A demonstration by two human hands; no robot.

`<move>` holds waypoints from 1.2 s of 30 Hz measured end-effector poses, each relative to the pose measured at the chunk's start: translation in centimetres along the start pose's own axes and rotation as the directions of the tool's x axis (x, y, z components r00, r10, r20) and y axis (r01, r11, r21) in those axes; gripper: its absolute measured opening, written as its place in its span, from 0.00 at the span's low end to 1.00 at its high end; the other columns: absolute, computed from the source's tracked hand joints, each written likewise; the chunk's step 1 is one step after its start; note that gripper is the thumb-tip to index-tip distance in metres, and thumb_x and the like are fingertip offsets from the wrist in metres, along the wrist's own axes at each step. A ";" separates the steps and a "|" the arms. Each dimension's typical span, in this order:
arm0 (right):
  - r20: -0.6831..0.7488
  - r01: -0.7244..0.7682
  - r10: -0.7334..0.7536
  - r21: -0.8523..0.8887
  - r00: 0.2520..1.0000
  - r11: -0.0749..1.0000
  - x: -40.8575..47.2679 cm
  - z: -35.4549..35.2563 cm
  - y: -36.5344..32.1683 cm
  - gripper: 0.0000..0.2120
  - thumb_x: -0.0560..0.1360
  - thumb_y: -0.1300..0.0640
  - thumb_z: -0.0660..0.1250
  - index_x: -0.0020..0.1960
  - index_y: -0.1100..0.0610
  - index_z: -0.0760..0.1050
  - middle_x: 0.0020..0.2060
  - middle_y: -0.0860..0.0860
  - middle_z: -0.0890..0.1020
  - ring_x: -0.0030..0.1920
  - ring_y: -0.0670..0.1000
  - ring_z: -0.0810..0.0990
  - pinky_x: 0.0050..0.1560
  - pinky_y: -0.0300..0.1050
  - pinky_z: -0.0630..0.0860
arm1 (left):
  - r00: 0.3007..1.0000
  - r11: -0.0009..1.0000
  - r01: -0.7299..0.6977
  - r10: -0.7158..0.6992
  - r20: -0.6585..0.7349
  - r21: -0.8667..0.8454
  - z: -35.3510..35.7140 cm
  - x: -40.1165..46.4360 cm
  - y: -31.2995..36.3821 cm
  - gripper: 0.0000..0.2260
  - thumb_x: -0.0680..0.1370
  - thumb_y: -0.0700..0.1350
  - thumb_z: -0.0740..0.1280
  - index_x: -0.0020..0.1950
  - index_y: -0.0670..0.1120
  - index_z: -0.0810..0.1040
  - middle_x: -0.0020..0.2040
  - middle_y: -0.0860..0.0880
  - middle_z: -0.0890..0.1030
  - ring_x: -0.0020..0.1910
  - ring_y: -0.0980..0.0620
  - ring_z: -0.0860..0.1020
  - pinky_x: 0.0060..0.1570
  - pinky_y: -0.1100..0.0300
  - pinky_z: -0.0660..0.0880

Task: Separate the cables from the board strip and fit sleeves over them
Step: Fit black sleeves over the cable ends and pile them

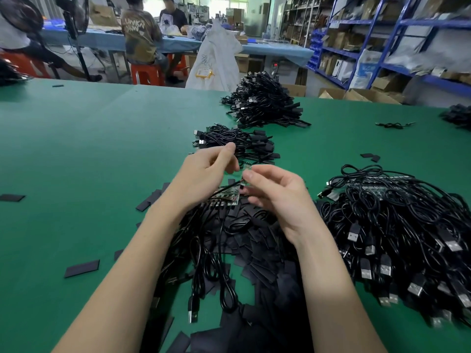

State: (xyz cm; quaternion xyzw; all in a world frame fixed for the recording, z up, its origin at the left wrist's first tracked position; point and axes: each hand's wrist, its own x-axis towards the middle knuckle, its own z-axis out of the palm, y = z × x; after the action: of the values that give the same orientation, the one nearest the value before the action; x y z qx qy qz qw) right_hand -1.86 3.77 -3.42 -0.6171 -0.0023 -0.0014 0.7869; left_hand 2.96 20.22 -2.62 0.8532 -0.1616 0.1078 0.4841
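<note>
Above the green table, my left hand [209, 171] holds a board strip [228, 196] of small circuit boards, its fingers curled round the strip's upper part. Black USB cables [204, 266] hang down from the strip's lower edge. My right hand [275, 189] pinches one small board [246, 174] at the strip's right end between thumb and forefinger. Flat black sleeves [265, 253] lie heaped on the table under both wrists.
A large pile of black cables on strips [397, 225] lies at the right. Two piles of sleeved cables [237, 143] [265, 103] sit farther back. Loose sleeves [82, 268] dot the green table [76, 149]. People sit at a blue bench behind; shelves stand at the right.
</note>
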 end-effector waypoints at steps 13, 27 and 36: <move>-0.188 0.011 0.016 0.141 0.982 0.990 0.9 -1.0 0.6 0.07 0.80 0.61 0.70 0.56 0.61 0.76 0.40 0.49 0.85 0.45 0.57 0.88 0.40 0.39 0.83 | 0.976 0.973 -0.099 0.054 0.212 0.208 -0.3 -0.7 0.0 0.04 0.80 0.47 0.69 0.48 0.48 0.80 0.39 0.53 0.81 0.38 0.55 0.76 0.39 0.65 0.71; -0.008 0.005 -0.007 -0.276 1.000 0.961 0.6 -0.4 1.6 0.11 0.76 0.41 0.71 0.54 0.46 0.82 0.46 0.45 0.87 0.48 0.46 0.87 0.52 0.42 0.81 | 0.953 0.953 -0.238 0.192 0.234 0.188 0.3 -0.8 1.4 0.09 0.79 0.45 0.68 0.48 0.57 0.86 0.28 0.55 0.77 0.27 0.58 0.69 0.30 0.71 0.63; -0.169 0.017 -0.004 0.071 0.986 0.997 0.5 -1.7 0.4 0.13 0.84 0.50 0.63 0.56 0.57 0.83 0.46 0.54 0.88 0.47 0.56 0.88 0.44 0.44 0.84 | 0.978 0.915 -0.023 -0.063 0.197 0.403 -0.4 -0.7 0.2 0.23 0.71 0.52 0.78 0.60 0.50 0.72 0.57 0.51 0.79 0.58 0.49 0.76 0.60 0.51 0.74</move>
State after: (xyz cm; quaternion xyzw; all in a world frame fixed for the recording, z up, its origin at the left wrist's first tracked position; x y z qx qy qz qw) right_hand -1.34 2.21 -4.18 -0.5857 0.0608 -0.0576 0.8062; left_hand 2.24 20.58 -2.50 0.9427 -0.1764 0.0449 0.2795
